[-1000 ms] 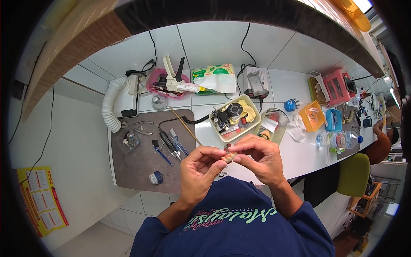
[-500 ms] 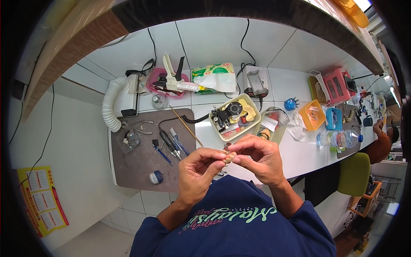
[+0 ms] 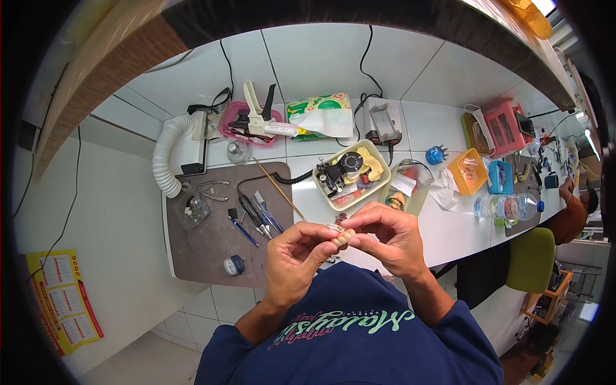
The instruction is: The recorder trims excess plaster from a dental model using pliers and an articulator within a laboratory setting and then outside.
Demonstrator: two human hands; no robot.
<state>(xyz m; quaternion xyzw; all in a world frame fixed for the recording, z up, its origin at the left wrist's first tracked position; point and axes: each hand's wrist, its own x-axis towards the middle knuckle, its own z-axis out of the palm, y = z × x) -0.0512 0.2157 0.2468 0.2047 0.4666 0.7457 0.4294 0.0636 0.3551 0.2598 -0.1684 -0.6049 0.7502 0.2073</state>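
Note:
A dental bridge (image 3: 344,239), a short curved row of cream-coloured teeth with a shiny edge behind, is held up in front of my chest. My left hand (image 3: 296,253) pinches its left end between thumb and fingers. At the other end, my right hand (image 3: 388,237) grips it the same way, fingertips close to those of the left. The fingertips cover both ends of the piece. Just beyond the hands stands a cream tray (image 3: 340,206) holding a black articulator (image 3: 343,172) and yellowish plaster pieces (image 3: 372,162).
On the grey mat (image 3: 212,256) lie a handpiece (image 3: 249,210), brushes, pliers (image 3: 210,189) and a small blue-lidded jar (image 3: 233,265). A dispensing gun (image 3: 260,115) rests in a pink basket. To the right are an orange tray (image 3: 468,172), a water bottle (image 3: 507,207) and a co-worker (image 3: 571,215).
The dental bridge has tilted slightly between my fingers, so its row of teeth and shiny back edge show more clearly. Both hands stay in almost the same place.

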